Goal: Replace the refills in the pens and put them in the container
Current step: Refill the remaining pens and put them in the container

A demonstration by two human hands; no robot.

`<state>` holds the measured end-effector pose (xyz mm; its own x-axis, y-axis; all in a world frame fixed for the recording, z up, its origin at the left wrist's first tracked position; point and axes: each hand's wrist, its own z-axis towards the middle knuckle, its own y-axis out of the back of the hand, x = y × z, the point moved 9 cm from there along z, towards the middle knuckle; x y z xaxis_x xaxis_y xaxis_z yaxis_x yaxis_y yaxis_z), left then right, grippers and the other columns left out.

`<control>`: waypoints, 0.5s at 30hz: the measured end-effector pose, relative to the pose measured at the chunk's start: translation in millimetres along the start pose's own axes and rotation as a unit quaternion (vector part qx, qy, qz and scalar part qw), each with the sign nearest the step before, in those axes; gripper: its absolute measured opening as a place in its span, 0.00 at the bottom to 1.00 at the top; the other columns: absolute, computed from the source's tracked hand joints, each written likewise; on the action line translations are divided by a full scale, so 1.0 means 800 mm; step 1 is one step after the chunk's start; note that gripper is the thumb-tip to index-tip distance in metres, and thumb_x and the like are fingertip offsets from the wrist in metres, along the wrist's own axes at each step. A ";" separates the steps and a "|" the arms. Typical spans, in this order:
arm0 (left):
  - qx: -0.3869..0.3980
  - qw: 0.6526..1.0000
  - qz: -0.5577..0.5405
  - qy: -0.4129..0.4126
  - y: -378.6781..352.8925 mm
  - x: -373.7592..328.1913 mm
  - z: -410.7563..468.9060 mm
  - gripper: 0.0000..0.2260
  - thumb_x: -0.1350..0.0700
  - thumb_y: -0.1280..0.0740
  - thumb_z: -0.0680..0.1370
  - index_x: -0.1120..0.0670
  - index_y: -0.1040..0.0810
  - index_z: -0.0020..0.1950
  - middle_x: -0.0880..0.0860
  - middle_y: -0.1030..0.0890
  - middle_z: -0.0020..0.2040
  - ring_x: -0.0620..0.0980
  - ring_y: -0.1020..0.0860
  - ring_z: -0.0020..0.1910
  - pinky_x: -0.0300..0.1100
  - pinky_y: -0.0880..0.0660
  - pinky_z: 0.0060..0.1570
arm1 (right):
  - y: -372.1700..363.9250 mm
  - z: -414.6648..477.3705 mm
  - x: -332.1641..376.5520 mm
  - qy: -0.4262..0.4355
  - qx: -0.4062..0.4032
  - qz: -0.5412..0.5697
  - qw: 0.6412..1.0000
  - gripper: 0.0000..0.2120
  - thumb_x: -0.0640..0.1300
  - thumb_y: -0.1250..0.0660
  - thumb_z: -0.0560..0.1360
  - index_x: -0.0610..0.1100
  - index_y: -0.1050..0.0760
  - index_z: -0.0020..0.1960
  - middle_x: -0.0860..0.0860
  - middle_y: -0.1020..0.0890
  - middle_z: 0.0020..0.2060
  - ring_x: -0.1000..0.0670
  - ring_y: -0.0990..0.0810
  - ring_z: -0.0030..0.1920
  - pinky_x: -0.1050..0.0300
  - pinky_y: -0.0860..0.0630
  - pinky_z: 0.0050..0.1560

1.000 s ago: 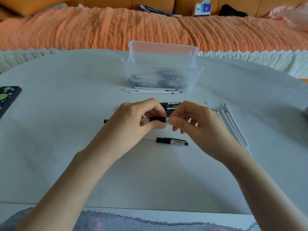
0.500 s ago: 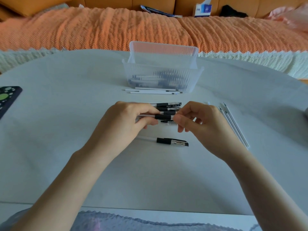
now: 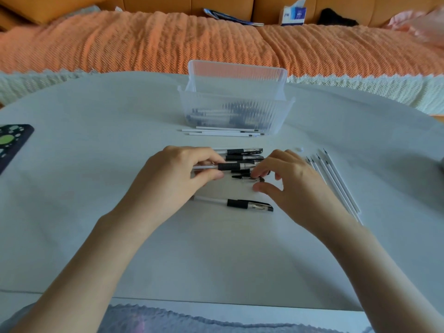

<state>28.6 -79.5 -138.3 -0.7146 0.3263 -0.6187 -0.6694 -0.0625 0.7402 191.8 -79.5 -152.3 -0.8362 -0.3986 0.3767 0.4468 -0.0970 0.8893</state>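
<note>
The right hand (image 3: 292,186) has come off the tip end of the held pen (image 3: 231,166) and dropped to a loose pen cap (image 3: 242,176) on the white table (image 3: 96,164). The left hand (image 3: 177,179) has kept its place.

Head view: the left hand pinches the pen's barrel between thumb and fingers. It holds the pen level, black grip pointing right, in front of the clear ribbed container (image 3: 192,111). The right hand's fingers are curled over the cap's right end, with the thumb apart below them; whether they grip it I cannot tell.

More pens (image 3: 243,151) lie side by side between the held pen and the container. A capped pen (image 3: 240,204) lies farther out from the container, on the near side of both hands. Dark shapes of pens show through the container's wall. A few white refills (image 3: 223,132) lie just along its front. A row of dark-tipped refills (image 3: 336,181) lies to the container's front right. A dark flat thing with green spots (image 3: 12,145) lies well to its front left. An orange-covered sofa (image 3: 144,44) stands behind the container.
</note>
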 end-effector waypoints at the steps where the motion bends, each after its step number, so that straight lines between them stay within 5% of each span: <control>1: -0.001 1.000 0.000 0.001 0.001 0.001 0.000 0.06 0.50 0.28 0.71 0.43 0.18 0.47 0.42 0.18 0.40 0.44 0.21 0.41 0.42 0.26 0.43 | -0.001 0.000 0.000 -0.001 0.001 0.005 1.000 0.05 0.44 0.29 0.71 0.47 0.21 0.47 0.55 0.23 0.44 0.57 0.34 0.43 0.60 0.34 0.43; 8: 0.005 1.000 -0.014 0.006 0.004 0.005 0.001 0.06 0.50 0.28 0.71 0.43 0.18 0.47 0.40 0.20 0.36 0.41 0.22 0.39 0.42 0.25 0.44 | 0.005 0.001 -0.003 -0.019 0.005 0.048 0.999 0.02 0.42 0.34 0.75 0.46 0.24 0.48 0.56 0.23 0.41 0.56 0.27 0.41 0.57 0.29 0.46; 11: 0.001 1.000 -0.025 0.004 0.007 0.007 0.001 0.06 0.51 0.27 0.70 0.44 0.18 0.46 0.39 0.21 0.35 0.42 0.22 0.38 0.43 0.24 0.44 | 0.020 0.001 -0.012 -0.049 -0.008 0.081 0.996 0.02 0.42 0.35 0.76 0.46 0.24 0.48 0.59 0.24 0.36 0.63 0.27 0.33 0.68 0.32 0.40; 15: -0.002 1.000 -0.015 -0.002 0.006 0.007 0.001 0.06 0.51 0.27 0.70 0.43 0.18 0.46 0.37 0.23 0.33 0.39 0.23 0.37 0.41 0.26 0.43 | 0.026 -0.001 -0.014 -0.060 -0.015 0.109 0.992 0.02 0.39 0.34 0.75 0.46 0.24 0.46 0.62 0.25 0.33 0.67 0.26 0.36 0.75 0.33 0.38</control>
<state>21.3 -77.5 -138.4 -0.6939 0.3317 -0.6391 -0.6908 -0.0561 0.7209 210.7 -77.9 -138.0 -0.7491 -0.3023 0.5895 0.6294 -0.0470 0.7757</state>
